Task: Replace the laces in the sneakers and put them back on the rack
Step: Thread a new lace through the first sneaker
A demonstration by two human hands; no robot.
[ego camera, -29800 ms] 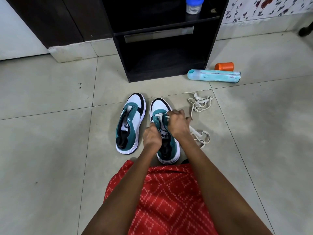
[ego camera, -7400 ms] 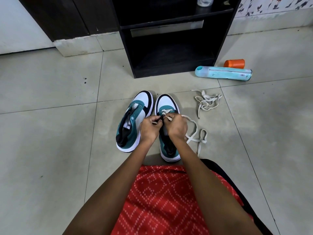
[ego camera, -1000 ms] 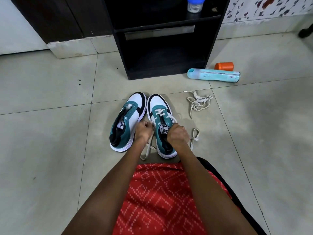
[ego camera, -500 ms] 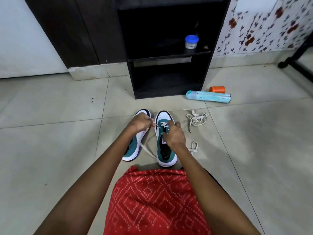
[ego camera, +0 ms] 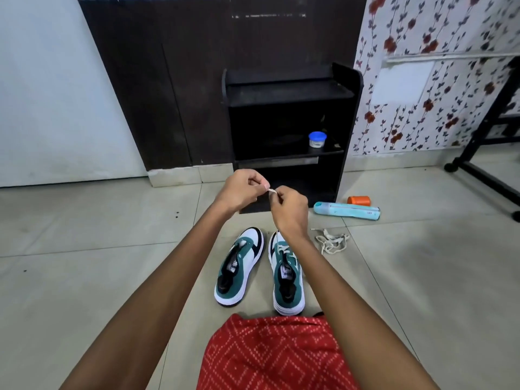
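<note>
Hands: risen off the shoe since a moment ago, left hand (ego camera: 239, 190) and right hand (ego camera: 289, 209) meet before the shoe rack (ego camera: 349, 108), both pinching the white lace (ego camera: 272, 190) tips.
Sneakers: part-laced sneaker (ego camera: 287, 277) beside unlaced sneaker (ego camera: 239, 266), toes near the rack's foot.
Floor: tile (ego camera: 84, 277) stretches left; loose lace (ego camera: 332, 242) and blue bottle (ego camera: 346, 211) lie right.

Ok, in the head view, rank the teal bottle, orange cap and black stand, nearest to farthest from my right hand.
1. Teal bottle, on the floor just right of the right hand, which pinches the lace.
2. Orange cap, behind the bottle, further right.
3. Black stand, at the far right of the view.
</note>
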